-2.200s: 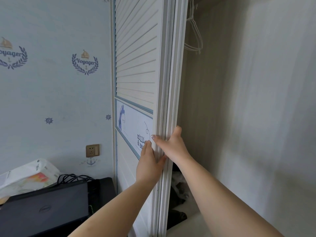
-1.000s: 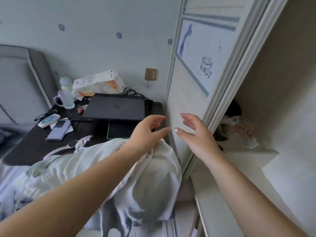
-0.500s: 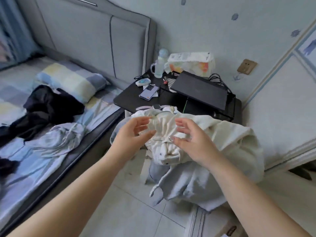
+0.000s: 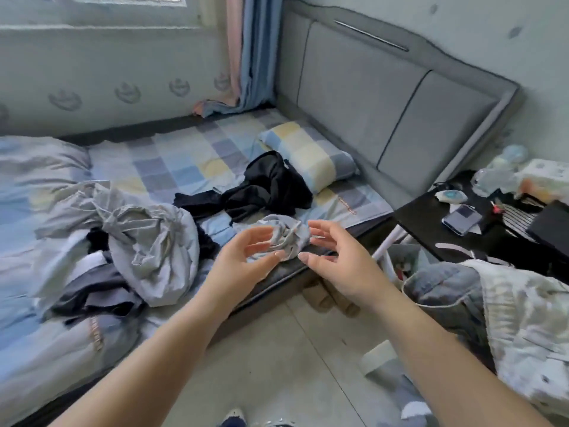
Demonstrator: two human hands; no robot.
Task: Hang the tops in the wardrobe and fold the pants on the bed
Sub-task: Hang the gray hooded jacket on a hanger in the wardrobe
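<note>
Crumpled clothes lie on the bed (image 4: pixel 172 161). A grey garment (image 4: pixel 154 241) is heaped at the left over dark pieces (image 4: pixel 92 294). A black garment (image 4: pixel 268 189) sprawls by the checked pillow (image 4: pixel 308 155). A small light-grey garment (image 4: pixel 286 235) sits bunched at the bed's near edge. My left hand (image 4: pixel 243 260) and my right hand (image 4: pixel 338 260) hover in front of that bundle, fingers spread, holding nothing. White and grey clothing (image 4: pixel 508 318) is piled at the right. The wardrobe is out of view.
A black bedside table (image 4: pixel 431 223) at the right carries a phone (image 4: pixel 462 218), a laptop (image 4: pixel 551 229), a bottle and a tissue pack. The grey padded headboard (image 4: pixel 385 103) stands behind the pillow. Curtains (image 4: pixel 246 50) hang in the corner. Tiled floor (image 4: pixel 292 365) runs between bed and pile.
The view swung left from the wardrobe door, past the bedside table, to the bed. Both hands let go of the door and now reach toward the small grey bundle.
</note>
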